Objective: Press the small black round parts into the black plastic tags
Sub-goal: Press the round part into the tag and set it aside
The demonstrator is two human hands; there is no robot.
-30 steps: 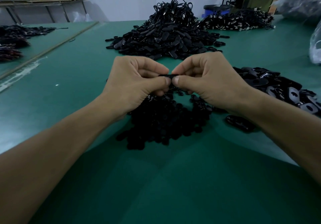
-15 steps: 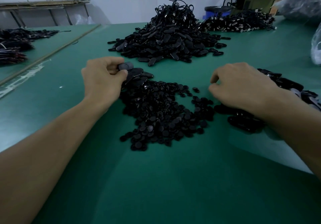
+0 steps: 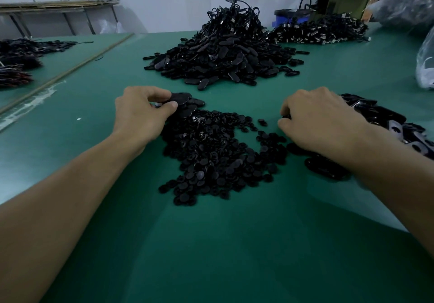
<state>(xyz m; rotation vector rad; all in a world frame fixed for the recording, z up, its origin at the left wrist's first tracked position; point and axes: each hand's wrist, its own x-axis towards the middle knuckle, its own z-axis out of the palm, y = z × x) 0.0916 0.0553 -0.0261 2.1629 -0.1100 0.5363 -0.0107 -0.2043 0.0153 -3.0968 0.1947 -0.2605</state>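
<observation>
Both hands have come apart since a second ago, when they met over the middle pinching one piece between them; over the last half second they barely shift. From the head camera I see the left hand [image 3: 141, 114] at the far left edge of the heap of small round parts [image 3: 218, 157], thumb and curled fingers pinching a flat oval black tag [image 3: 181, 96] that lies over a few more of its kind. The right hand [image 3: 324, 121] sits well apart from it, knuckles up, fingers curled down at the near edge of the loose tags [image 3: 385, 120] on the right; something small and dark shows at its fingertips, but I cannot tell whether it grips anything. The round parts are matte black discs, button-like, spread in a low heap between the two forearms on the smooth green mat [image 3: 211, 251]. The loose tags are glossier, some turned up to show a pale face with a dark hole. Farther back rises a tall mound [image 3: 223, 53] of the same oval tags topped with a tangle of thin black cords, and behind it to the right a lower pile [image 3: 324, 32] with glinting metal ends. A crinkled clear plastic bag [image 3: 426, 67] sits at the right edge, and more dark heaps [image 3: 18, 63] lie on the left.
</observation>
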